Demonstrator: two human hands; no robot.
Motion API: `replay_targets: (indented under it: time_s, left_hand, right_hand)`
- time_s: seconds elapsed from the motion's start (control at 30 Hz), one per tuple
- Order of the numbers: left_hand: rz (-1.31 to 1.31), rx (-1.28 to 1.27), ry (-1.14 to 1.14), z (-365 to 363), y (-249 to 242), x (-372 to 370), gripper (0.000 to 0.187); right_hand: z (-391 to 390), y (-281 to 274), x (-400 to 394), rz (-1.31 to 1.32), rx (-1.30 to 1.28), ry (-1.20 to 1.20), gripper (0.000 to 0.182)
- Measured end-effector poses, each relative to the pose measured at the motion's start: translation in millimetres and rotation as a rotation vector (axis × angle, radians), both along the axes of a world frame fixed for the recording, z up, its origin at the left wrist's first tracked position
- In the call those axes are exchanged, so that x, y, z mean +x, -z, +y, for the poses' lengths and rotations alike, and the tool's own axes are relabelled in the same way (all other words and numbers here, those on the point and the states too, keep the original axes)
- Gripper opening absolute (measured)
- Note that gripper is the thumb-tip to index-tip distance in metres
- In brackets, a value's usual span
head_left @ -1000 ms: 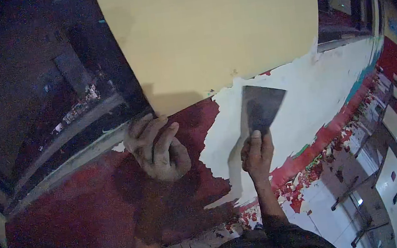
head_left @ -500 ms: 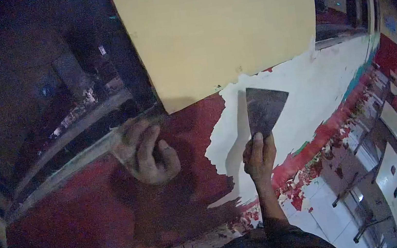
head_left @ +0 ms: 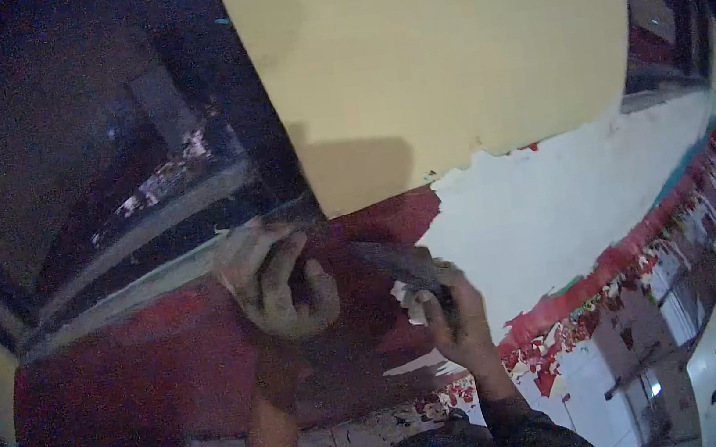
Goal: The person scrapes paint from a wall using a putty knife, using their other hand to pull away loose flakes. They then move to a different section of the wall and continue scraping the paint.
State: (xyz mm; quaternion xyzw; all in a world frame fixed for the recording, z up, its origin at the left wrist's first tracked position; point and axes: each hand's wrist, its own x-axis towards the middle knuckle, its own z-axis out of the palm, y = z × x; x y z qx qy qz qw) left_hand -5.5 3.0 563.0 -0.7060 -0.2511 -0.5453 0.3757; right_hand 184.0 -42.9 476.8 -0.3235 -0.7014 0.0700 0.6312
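Note:
My right hand (head_left: 464,313) is closed round a flat grey scraper (head_left: 399,258), its blade tilted left over the dark red paint (head_left: 348,366) of the lower wall. The scraper's handle is hidden in my fingers. To the right of that hand lies a bare white patch (head_left: 532,204) with ragged edges, where no red paint covers the wall. My left hand (head_left: 286,289) is beside the end of the window sill (head_left: 136,293), fingers loosely curled and thumb apart, with nothing visible in it. Whether it touches the sill is hard to tell in the dim light.
Yellow wall (head_left: 453,54) rises above the red and white band. Red and white paint flakes (head_left: 551,365) litter the tiled floor (head_left: 577,406) along the wall's foot. Pale chairs (head_left: 714,368) stand at the lower right. A dark window (head_left: 76,150) is on the left.
My right hand has moved left and down, turning the scraper from upright over the white patch to tilted over the red paint. My left hand stays by the sill.

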Motion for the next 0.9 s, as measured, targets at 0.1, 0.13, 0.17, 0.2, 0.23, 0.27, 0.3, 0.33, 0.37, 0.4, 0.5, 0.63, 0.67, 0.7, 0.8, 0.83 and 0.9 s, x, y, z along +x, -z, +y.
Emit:
replay_targets:
  time_s: [0.1,0.13,0.17,0.2,0.23,0.27,0.3,0.33,0.37,0.4,0.5,0.63,0.67,0.7,0.8,0.83,0.9]
  left_hand:
    - [0.016,-0.071,-0.075,-5,4,2,0.027]
    - [0.02,-0.08,-0.084,-4,6,3,0.027]
    - [0.038,-0.044,-0.087,-3,4,4,0.025]
    - [0.059,-0.012,-0.079,-2,2,7,0.024]
    - [0.077,0.02,-0.064,-1,1,9,0.023]
    - [0.075,-0.008,-0.081,-1,2,9,0.024]
    - [0.071,-0.035,-0.095,-3,4,7,0.025]
    - [0.066,-0.059,-0.107,-5,5,6,0.027]
    - [0.07,-0.06,-0.079,-6,4,6,0.027]
    - [0.074,-0.06,-0.051,-7,2,6,0.026]
    - [0.048,-0.004,0.05,1,3,4,0.025]
    - [0.068,0.01,0.101,0,-3,7,0.024]
    - [0.081,0.012,0.118,2,-2,7,0.025]
    - [0.1,0.018,0.135,3,-3,6,0.025]
    - [0.122,0.013,0.165,2,-5,3,0.027]
    - [0.123,0.007,0.171,2,-6,3,0.027]
    - [0.105,0.04,0.218,6,-7,4,0.027]
  right_hand:
    - [-7,1,6,0.436,-0.185,-0.107,0.038]
    - [-7,1,6,0.636,-0.215,-0.134,0.039]
    - [-8,-5,8,0.648,-0.226,-0.077,0.042]
    - [-10,-22,12,0.665,-0.239,-0.01,0.045]
    - [-7,-34,16,0.678,-0.252,0.064,0.049]
    - [9,-32,19,0.662,-0.056,0.195,0.06]
    - [17,-28,26,0.664,-0.062,0.239,0.06]
    - [19,-27,31,0.667,-0.064,0.285,0.061]
    - [18,-29,32,0.677,-0.094,0.29,0.062]
    - [15,-32,31,0.688,-0.122,0.295,0.062]
    - [16,-36,26,0.709,-0.046,0.395,0.063]
    - [14,-30,7,0.567,0.049,0.586,0.061]
    - [11,-30,1,0.527,0.029,0.6,0.061]
    - [16,-25,0,0.601,0.063,0.607,0.061]
    - [20,-26,-1,0.767,0.047,0.51,0.062]
    - [18,-25,-8,0.65,0.055,0.565,0.061]
    - [18,-25,-17,0.543,0.083,0.62,0.06]
